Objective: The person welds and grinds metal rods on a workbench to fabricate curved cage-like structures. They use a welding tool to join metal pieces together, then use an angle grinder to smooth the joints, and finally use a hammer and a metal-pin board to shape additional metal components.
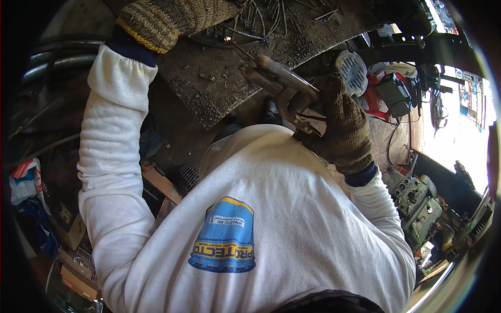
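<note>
A brown-striped knit glove with a yellow edge covers my left hand [180, 22], which reaches over the far left of a dark metal worktable [201, 96]. Its fingers run to the top edge of the picture and are hard to make out. Close beside them lies a round piece of bent metal rods [261, 23]. My right hand [342, 128], also gloved, is closed around a worn welding electrode holder [284, 78]. From its jaws a thin welding rod [242, 51] points toward the round metal piece, and a small orange glow shows at the tip.
Dark crumbs and loose rods [326, 14] litter the tabletop. Right of the table are a pale round slotted seat [352, 73] and a red and grey machine [394, 94]. A metal engine-like block [415, 203] stands lower right. Boxes [78, 281] and bags [27, 180] crowd the left.
</note>
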Available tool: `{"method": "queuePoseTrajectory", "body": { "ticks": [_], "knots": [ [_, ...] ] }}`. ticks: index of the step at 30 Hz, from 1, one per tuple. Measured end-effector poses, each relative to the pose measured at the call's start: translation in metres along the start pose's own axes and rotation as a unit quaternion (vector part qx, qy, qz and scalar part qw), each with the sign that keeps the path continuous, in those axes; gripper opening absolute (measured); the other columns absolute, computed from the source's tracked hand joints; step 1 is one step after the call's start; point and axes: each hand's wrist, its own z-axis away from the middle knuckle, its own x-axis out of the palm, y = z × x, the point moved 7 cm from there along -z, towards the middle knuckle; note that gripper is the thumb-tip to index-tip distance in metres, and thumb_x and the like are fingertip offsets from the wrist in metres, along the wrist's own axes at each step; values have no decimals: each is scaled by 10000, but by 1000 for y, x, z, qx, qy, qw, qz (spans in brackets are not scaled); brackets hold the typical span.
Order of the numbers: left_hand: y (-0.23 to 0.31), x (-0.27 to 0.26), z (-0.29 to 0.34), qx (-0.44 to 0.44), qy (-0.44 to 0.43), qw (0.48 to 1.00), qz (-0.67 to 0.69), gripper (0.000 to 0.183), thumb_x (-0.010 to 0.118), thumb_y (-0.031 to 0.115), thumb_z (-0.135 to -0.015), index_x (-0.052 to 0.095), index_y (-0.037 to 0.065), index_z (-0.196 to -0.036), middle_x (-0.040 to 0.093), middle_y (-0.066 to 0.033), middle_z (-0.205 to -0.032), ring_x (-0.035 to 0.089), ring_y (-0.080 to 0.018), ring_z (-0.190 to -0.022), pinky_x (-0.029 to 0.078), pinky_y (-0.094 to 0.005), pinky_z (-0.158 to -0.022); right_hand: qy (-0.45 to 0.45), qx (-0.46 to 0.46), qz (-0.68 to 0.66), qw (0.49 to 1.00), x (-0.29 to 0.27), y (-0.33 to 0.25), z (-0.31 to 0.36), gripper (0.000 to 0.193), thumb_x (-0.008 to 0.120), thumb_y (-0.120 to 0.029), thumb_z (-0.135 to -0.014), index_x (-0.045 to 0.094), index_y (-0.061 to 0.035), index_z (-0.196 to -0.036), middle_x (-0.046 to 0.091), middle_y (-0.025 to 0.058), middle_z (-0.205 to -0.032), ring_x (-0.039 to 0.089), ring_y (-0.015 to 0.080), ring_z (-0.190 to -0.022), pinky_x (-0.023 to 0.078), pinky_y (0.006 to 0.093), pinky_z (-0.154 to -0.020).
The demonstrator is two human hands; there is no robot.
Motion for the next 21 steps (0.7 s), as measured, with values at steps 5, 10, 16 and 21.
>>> {"method": "queuePoseTrajectory", "body": {
  "ticks": [5, 10, 16, 21],
  "knots": [
    [-7, 2, -7, 11, -2, 1000, 26, 348, 510, 221, -1002, 602, 65, -1299, 677, -93, -1209, 652, -231, -1091, 541, -381, -946, -11, -1, 16, 1000, -4, -7, -3, 1075, 958, -237, -580, 394, 0, -1463, 662, 182, -1195, 686, 373, -1045, 562, 418, -879],
    [-13, 2, -14, 22, 5, 997, 76, 360, 498, 224, -1012, 599, 64, -1319, 678, -93, -1226, 652, -229, -1104, 541, -380, -956, -20, 6, 68, 997, -6, -12, 1, 1183, 953, -292, -580, 317, 70, -1509, 623, 233, -1262, 671, 400, -1065, 556, 459, -889],
    [6, 9, -17, 57, -6, 995, -80, 373, 489, 234, -1020, 594, 62, -1333, 685, -96, -1206, 660, -227, -1079, 548, -380, -937, 1, -60, 103, 993, -15, -22, -3, 1029, 874, -418, -681, 404, 4, -1493, 594, 207, -1329, 659, 365, -1075, 558, 453, -900],
    [9, 22, -38, 24, -56, 910, -410, 368, 484, 254, -1028, 589, 49, -1315, 711, -107, -1077, 685, -226, -965, 566, -383, -851, 8, -14, 69, 998, -11, -16, -3, 877, 893, -400, -647, 554, -178, -1424, 548, 173, -1419, 649, 399, -1077, 562, 461, -890]
  ]
}}
